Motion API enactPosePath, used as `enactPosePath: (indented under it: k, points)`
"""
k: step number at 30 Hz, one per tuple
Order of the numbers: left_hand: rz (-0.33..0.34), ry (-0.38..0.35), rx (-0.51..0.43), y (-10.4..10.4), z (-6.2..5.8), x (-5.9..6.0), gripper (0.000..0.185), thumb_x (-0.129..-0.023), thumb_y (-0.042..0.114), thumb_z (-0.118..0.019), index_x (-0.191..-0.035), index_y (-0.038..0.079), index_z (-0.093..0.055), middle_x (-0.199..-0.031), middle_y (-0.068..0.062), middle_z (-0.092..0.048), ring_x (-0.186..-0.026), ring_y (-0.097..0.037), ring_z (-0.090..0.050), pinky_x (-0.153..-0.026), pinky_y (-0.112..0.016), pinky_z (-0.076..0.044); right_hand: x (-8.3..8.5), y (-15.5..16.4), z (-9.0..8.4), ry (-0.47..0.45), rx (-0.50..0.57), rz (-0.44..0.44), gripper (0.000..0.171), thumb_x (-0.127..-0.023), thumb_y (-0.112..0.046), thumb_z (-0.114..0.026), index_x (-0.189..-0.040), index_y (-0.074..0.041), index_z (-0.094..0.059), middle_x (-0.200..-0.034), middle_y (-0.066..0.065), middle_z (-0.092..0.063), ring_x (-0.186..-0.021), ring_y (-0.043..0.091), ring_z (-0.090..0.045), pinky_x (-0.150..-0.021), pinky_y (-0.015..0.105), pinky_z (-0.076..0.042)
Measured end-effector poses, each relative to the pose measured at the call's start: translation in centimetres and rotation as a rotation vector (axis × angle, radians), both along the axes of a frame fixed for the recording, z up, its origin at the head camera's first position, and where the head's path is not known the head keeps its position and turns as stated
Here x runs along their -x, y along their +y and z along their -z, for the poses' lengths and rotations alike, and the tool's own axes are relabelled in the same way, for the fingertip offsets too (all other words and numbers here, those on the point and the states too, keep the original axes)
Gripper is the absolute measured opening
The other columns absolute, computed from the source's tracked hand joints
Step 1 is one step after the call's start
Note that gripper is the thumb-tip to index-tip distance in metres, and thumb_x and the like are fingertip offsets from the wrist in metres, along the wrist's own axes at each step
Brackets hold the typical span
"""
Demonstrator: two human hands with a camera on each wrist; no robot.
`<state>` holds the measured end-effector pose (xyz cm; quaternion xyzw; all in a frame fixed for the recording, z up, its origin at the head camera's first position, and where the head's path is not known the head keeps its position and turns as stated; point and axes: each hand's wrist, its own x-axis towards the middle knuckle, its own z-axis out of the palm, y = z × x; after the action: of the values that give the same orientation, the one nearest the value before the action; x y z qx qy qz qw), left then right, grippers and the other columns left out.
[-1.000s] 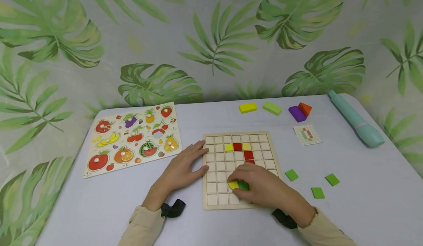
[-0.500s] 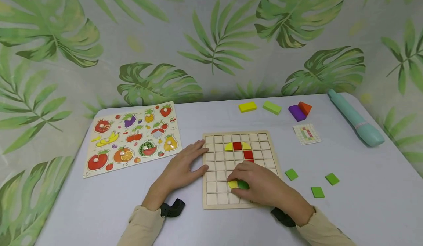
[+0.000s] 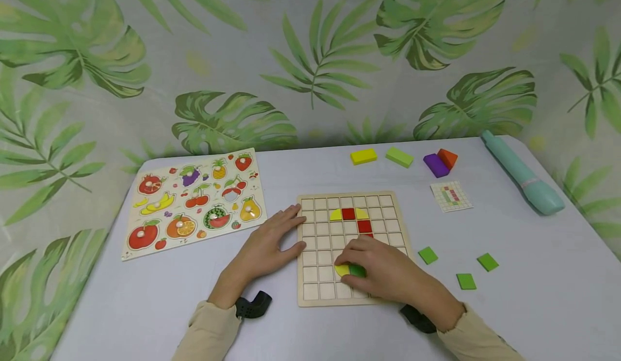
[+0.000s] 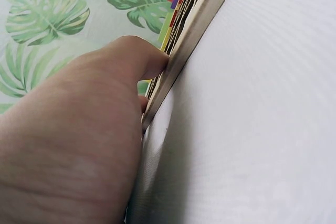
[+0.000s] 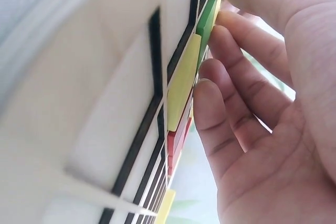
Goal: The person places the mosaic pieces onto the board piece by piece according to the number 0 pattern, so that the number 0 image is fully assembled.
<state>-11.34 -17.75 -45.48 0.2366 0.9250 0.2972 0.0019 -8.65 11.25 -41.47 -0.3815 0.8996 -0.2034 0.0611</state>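
Nothing much has moved since the earlier frames: from the head view the left hand (image 3: 264, 250) still lies flat with straight fingers against the left edge of the grid board (image 3: 317, 253), while the right hand (image 3: 383, 272) stays curled over the green tile (image 3: 358, 271) beside the yellow tile (image 3: 342, 270) in the board's lower rows. The left wrist view shows a fingertip (image 4: 142, 59) pressed on the board edge (image 4: 194, 35). In the right wrist view the fingers (image 5: 252, 40) pinch the green tile (image 5: 207, 22), which seems to sit slightly proud of its cell, so I judge that a skewed push could jam it or nudge the yellow tile (image 5: 182, 85) out.
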Motion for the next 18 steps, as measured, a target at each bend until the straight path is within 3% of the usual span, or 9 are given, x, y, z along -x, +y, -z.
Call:
enactPosePath:
  k: [9, 18]
  points:
    - [0.007, -0.002, -0.002, -0.1, 0.1, 0.1, 0.057, -0.098, 0.040, -0.069, -0.148, 0.016, -0.058, -0.166, 0.000, -0.038, -0.154, -0.019, -0.033, -0.128, -0.041, -0.028, -0.3, 1.9, -0.7, 0.010, 0.031, 0.040, 0.024, -0.090, -0.030, -0.081, -0.113, -0.026, -0.076, -0.113, -0.016, -0.067, -0.110, 0.009, -0.060, -0.095, 0.036, -0.059]
    - [0.009, 0.003, -0.002, -0.1, 0.1, 0.0, 0.057, -0.097, 0.040, -0.070, -0.148, 0.016, -0.057, -0.166, 0.000, -0.037, -0.154, -0.020, -0.033, -0.128, -0.043, -0.029, 0.1, 5.8, -1.5, 0.011, 0.013, 0.153, 0.028, -0.088, -0.026, -0.083, -0.115, -0.025, -0.076, -0.113, -0.016, -0.067, -0.110, 0.009, -0.059, -0.093, 0.037, -0.060]
